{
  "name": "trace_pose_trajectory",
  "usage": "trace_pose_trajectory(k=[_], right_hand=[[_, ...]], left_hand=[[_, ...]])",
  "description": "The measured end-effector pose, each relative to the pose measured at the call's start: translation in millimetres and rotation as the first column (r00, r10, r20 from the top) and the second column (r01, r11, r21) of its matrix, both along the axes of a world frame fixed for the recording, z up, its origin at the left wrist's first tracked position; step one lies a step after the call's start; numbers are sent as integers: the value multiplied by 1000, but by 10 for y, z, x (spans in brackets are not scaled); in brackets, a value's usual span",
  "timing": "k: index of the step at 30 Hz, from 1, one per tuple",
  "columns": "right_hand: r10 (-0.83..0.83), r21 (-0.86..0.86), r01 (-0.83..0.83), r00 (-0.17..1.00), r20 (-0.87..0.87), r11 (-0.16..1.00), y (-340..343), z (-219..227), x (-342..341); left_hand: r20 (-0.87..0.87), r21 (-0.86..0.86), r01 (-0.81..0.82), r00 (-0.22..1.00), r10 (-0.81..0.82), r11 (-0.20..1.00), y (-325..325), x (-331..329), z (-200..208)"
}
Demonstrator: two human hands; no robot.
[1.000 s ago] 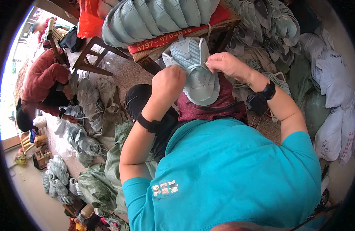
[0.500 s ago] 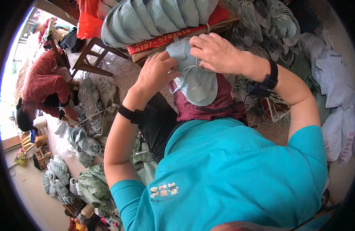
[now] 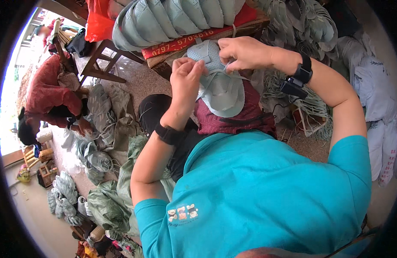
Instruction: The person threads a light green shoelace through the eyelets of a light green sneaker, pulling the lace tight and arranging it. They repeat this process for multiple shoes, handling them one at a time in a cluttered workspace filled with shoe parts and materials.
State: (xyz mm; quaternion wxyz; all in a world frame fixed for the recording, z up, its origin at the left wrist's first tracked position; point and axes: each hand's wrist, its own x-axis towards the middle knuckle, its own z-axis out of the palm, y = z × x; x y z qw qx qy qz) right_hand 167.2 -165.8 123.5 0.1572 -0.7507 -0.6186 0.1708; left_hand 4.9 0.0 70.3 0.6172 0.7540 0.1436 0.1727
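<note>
Just below the stacked row of hats [image 3: 177, 17], both hands hold one pale green hat [image 3: 219, 88] over the lap. Left hand [image 3: 186, 79] pinches the hat's left edge w/ fingers closed; right hand [image 3: 243, 53] grips its top near the mesh part, fingers curled shut. Hat rests against maroon cloth [image 3: 237, 118]. Another person in red [image 3: 47, 92] sits well left of the stack.

Both hands grip a pale green sun hat [image 3: 219, 88] over a maroon cloth [image 3: 239, 118] on the person's lap. The left hand [image 3: 186, 79] pinches the hat's left edge; the right hand [image 3: 241, 52] holds its mesh crown from above. A row of stacked hats [image 3: 172, 19] lies beyond, with another person in red [image 3: 47, 92] crouched at the left.
</note>
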Motion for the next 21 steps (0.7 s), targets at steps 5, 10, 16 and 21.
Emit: trace_pose_trajectory(k=[5,10,16,21], right_hand=[[-219,34,232,949,-226,972,11,-151,-79],[-252,111,583,504,-826,805,183,-113,-267],[167,341,403,407,-898,849,408,442,-127],[298,329,61,298,-907,942,572,660,-371]], left_hand=[[165,-6,178,971,-174,984,-181,-30,602],[86,-348,182,983,-162,920,60,58,291],[294,-327,377,912,-286,866,-22,-100,1048],[625,-166,569,692,-361,805,225,-258,1649]])
